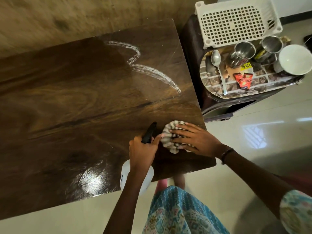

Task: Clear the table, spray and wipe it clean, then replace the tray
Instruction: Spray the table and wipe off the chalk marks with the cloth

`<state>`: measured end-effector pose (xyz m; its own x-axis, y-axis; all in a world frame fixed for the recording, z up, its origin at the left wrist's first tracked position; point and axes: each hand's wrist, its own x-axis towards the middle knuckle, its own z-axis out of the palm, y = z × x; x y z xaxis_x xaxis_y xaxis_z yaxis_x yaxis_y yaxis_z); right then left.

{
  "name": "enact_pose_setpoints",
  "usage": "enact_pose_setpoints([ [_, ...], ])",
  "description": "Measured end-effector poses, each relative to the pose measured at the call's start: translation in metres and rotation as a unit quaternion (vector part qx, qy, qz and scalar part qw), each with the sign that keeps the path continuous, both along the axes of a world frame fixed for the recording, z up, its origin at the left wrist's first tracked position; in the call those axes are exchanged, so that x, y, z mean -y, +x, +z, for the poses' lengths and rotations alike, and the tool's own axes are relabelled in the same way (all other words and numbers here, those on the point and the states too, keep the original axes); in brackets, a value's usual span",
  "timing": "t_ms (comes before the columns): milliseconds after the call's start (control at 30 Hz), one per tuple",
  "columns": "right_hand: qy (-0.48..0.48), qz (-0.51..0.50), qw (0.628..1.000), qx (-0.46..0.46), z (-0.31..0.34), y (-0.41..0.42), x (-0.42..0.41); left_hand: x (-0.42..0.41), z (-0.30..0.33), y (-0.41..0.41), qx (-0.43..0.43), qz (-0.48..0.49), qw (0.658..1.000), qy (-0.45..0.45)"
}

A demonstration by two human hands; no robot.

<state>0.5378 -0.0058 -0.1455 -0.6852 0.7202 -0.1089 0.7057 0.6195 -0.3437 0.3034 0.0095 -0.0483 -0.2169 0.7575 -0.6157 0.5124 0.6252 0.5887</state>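
The dark wooden table [76,98] carries white foamy smear lines [152,71] near its right end and a wet patch [91,179] at the front edge. My left hand [143,151] grips a white spray bottle [148,181] by its black trigger head [149,133]. My right hand [192,139] presses flat on a crumpled striped cloth [168,132] near the table's right front corner. The shiny tray [219,81] sits off the table on a dark stool [219,107] to the right.
On the tray lie a spoon [217,65], two steel cups [244,51], a white bowl [294,59] and a red sachet [243,80]. A white plastic basket [236,21] stands behind it. Pale tiled floor [253,132] surrounds the table.
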Motion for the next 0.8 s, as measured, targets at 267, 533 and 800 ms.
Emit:
enact_pose_setpoints([
  [267,-0.008,-0.169,0.986,0.004,0.009,-0.004,-0.068,-0.019,0.005,-0.003,0.051,0.004,0.998,0.026],
  [533,0.007,-0.026,0.999,-0.023,0.001,-0.045,-0.050,-0.040,0.003,0.001,0.036,-0.026,0.998,0.048],
  [800,0.025,-0.144,0.989,-0.033,0.001,-0.003,-0.030,-0.068,0.003,0.035,0.020,-0.118,0.993,0.011],
])
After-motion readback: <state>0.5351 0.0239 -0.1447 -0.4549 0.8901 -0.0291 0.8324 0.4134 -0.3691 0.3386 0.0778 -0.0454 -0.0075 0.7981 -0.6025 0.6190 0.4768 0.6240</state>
